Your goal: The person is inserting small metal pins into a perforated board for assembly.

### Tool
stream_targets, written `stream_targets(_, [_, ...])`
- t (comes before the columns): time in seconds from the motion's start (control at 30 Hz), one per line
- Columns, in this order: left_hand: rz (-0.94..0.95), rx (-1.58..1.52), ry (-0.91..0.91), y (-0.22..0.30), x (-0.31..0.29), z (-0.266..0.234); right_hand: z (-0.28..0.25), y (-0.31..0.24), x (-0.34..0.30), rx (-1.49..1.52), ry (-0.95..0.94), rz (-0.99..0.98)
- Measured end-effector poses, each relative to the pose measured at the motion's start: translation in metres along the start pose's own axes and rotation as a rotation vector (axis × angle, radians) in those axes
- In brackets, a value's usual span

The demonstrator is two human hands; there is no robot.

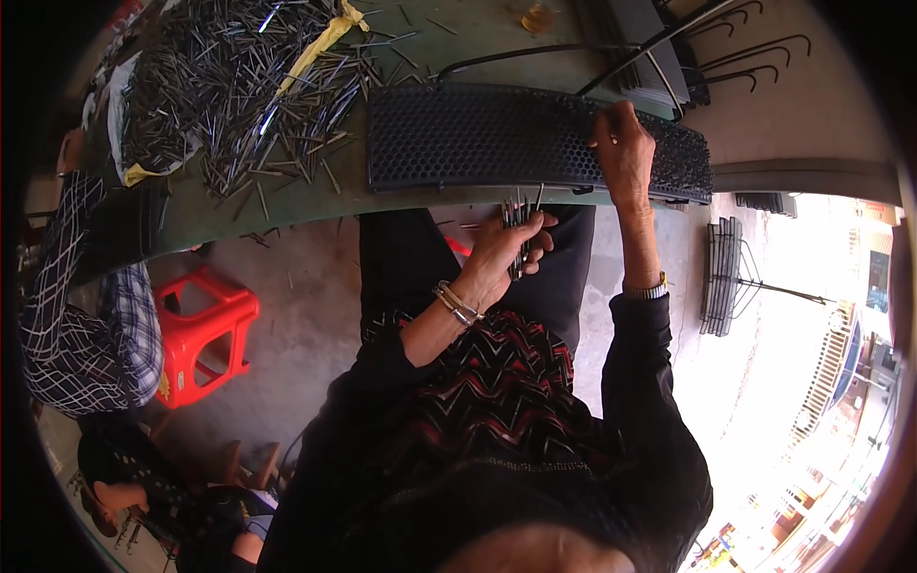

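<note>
Bench [478,33] shows bare at top centre, above the black perforated panel [478,138]. Just below its lower edge, mid-frame — left hand [495,254], fingers wrapping thin metal rods [517,234]; right hand [628,160] bent over the panel — pinching, I cannot tell.

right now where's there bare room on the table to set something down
The barest patch of green table lies beyond the black honeycomb tray, between the heap of metal rods and the amber cup. Only a thin strip shows along the near edge. Crowded: the table's left side, under the rods, and the tray's right end, beneath the right hand.
</note>
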State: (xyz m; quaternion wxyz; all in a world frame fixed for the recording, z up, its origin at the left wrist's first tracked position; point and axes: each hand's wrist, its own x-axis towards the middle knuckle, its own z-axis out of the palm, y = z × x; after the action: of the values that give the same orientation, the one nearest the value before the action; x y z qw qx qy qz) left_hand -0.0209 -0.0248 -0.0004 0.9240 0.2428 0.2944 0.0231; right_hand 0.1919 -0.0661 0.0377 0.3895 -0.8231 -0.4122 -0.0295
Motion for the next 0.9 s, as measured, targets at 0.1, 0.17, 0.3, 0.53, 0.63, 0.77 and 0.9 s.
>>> stream_targets(0.1, [0.012,0.002,0.014,0.0,-0.002,0.003,0.0,0.003,-0.001,-0.011,-0.007,-0.015])
stream_targets(0.17, [0.005,0.003,0.004,0.0,-0.001,0.0,-0.001,0.004,-0.001,-0.156,0.014,-0.088])
stream_targets(0.3, [0.009,0.019,0.001,0.0,-0.002,0.0,-0.005,0.001,0.0,-0.136,-0.046,-0.058])
stream_targets(0.53, [0.006,0.031,0.011,0.002,-0.002,0.0,-0.011,-0.003,-0.002,-0.113,-0.089,-0.074])
stream_targets(0.63, [0.024,0.019,-0.001,0.002,-0.002,0.0,-0.01,-0.003,-0.004,-0.079,-0.066,-0.059])
stream_targets(0.77, [0.08,0.009,-0.023,0.003,0.0,-0.003,-0.008,-0.01,-0.005,-0.007,-0.004,-0.023])
stream_targets(0.9, [0.087,0.007,-0.027,0.003,-0.001,-0.003,-0.001,-0.005,-0.004,0.018,0.011,0.009])
